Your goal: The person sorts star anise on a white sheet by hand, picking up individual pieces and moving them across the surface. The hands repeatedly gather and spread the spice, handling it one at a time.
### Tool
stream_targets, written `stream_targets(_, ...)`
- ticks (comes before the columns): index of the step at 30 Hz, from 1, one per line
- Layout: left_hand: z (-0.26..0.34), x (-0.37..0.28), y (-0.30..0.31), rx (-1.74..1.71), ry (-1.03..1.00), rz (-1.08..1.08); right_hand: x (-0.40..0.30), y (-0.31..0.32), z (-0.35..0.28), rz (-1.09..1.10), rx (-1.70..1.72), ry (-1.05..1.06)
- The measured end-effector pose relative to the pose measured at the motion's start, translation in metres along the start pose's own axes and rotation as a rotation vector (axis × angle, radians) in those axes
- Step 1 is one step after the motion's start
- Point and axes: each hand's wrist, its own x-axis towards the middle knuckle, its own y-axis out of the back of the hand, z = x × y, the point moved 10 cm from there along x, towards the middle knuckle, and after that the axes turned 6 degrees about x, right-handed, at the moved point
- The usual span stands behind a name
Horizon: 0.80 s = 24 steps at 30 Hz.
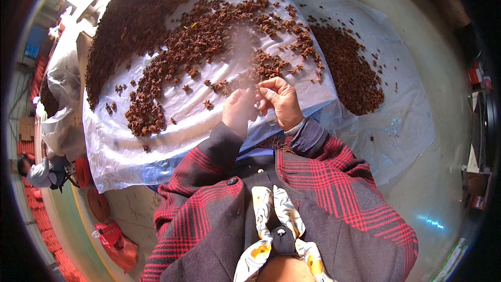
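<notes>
My hands meet over the near edge of a white plastic sheet [195,119] spread with dried star anise [199,43]. The thumb and forefinger of my right hand [285,103] are pinched together on a small brown piece, too small to name surely. Close against it, my left hand [238,109] has its fingers curled. A hazy smudge in the view blurs that hand, so what it holds is unclear. Just beyond my fingers lies a small cluster of star anise [268,64]. Below my right wrist, thin brown stems [274,143] show at my lap.
A darker, dense heap [133,23] covers the sheet's far left. Another star anise pile [348,70] rests on clear plastic [403,125] on the floor at right. A person [45,172] sits at far left, near stacked red sacks [43,219]. A red bag [117,246] lies lower left.
</notes>
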Motion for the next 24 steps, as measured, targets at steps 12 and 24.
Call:
stream_targets(12, 0.048, 0.004, 0.024, 0.879, -0.413, -0.284, 0.025, 0.073, -0.060, 0.172, -1.172, 0.425)
stream_targets(24, 0.044, 0.088, 0.098, 1.387, -0.240, 0.022, 0.012, -0.074, 0.068, -0.787, -1.644, 0.720)
